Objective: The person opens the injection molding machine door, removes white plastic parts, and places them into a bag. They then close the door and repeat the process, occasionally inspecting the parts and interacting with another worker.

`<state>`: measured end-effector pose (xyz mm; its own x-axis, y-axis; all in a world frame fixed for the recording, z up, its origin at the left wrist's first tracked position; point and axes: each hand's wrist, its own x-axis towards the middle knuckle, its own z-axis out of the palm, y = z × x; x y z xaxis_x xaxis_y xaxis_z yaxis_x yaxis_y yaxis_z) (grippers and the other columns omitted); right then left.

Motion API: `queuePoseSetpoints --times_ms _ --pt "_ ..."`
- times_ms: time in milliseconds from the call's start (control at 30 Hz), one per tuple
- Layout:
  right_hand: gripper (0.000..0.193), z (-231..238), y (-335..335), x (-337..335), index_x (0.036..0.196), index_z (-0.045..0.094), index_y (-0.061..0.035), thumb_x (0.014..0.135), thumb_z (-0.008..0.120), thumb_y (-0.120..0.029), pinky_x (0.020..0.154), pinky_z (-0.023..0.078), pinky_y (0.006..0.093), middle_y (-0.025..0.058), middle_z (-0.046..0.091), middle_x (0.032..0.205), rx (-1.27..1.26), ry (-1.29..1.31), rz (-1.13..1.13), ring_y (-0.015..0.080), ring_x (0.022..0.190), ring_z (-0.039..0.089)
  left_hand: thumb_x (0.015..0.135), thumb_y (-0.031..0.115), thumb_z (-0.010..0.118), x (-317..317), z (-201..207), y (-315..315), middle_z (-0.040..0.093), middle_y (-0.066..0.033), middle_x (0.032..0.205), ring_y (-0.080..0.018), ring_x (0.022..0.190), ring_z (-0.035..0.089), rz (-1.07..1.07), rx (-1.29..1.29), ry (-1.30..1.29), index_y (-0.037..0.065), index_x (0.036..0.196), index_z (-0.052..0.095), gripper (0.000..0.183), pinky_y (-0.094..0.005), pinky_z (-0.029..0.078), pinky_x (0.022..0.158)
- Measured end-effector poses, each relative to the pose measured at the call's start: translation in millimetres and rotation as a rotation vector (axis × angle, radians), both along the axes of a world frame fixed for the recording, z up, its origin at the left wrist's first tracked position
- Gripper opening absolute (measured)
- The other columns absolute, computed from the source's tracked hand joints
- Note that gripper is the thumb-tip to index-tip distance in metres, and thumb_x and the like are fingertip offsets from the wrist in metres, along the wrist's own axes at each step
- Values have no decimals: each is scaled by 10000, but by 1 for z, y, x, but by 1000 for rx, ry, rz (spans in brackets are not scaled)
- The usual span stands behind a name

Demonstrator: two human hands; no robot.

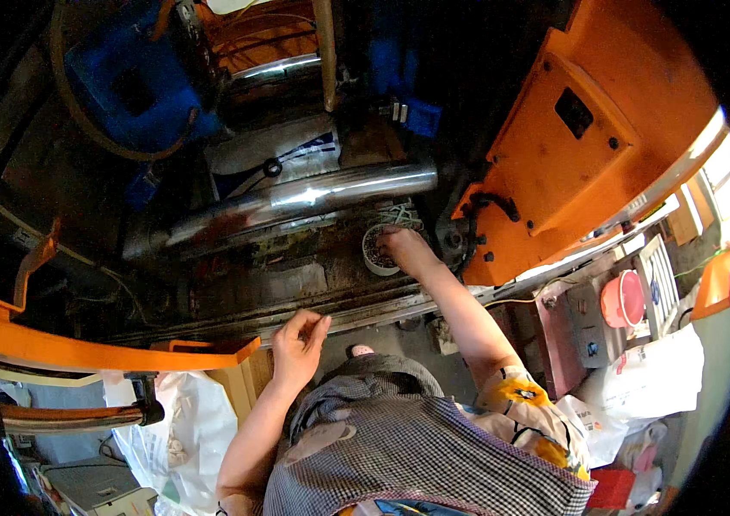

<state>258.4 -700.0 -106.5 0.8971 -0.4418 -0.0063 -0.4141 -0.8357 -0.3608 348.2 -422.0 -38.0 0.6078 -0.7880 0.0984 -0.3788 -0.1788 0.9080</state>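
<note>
My right hand (405, 250) reaches forward into the greasy bed of a large machine and rests on the rim of a small round white container (373, 254) that holds small dark pieces. Its fingers curl over the container's right edge. My left hand (298, 344) hovers near the machine's front metal rail (382, 308), fingers loosely bent, thumb and forefinger close together; nothing visible in it. A thick shiny steel bar (296, 199) runs across just behind the container.
An orange machine housing (580, 146) stands at the right, an orange guard rail (81, 351) at the left. Blue machine parts (124, 86) sit at the back. White plastic bags (184, 430) lie by my left, a pink bucket (623, 299) and white sacks at the right.
</note>
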Motion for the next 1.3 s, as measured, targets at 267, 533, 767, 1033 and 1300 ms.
queuePoseSetpoints --times_ms 267,533,767,1033,1300 --pt "130 15 6 -7 866 637 -20 753 590 -62 736 465 384 138 608 905 64 -405 98 309 861 580 906 314 499 18 -21 -83 573 -89 743 -159 649 562 -35 89 581 1 897 543 316 -317 474 582" --pt "133 80 66 20 809 616 -56 678 625 -77 731 474 355 66 577 863 21 -598 450 266 824 559 952 322 366 27 -28 -111 564 -42 890 -147 787 555 108 -373 1644 56 997 506 304 -287 480 695" --pt "168 100 73 49 798 630 -81 638 672 -116 727 446 360 30 575 855 0 -715 500 232 824 540 968 248 335 44 15 -96 503 -27 768 -100 584 479 169 -468 1625 28 1002 462 256 -220 425 491" --pt "105 149 74 127 839 656 -10 743 633 -45 676 474 296 97 639 813 473 -968 323 206 734 608 951 228 381 74 42 -66 524 -231 1049 -314 957 527 391 -615 1428 -123 1100 439 387 -403 439 904" --pt "153 163 -42 344 944 626 39 821 574 -36 689 474 289 112 647 836 505 -1236 -94 174 769 613 936 239 426 69 50 -55 577 -189 916 -278 837 569 415 -595 1370 -111 989 510 364 -376 473 820"
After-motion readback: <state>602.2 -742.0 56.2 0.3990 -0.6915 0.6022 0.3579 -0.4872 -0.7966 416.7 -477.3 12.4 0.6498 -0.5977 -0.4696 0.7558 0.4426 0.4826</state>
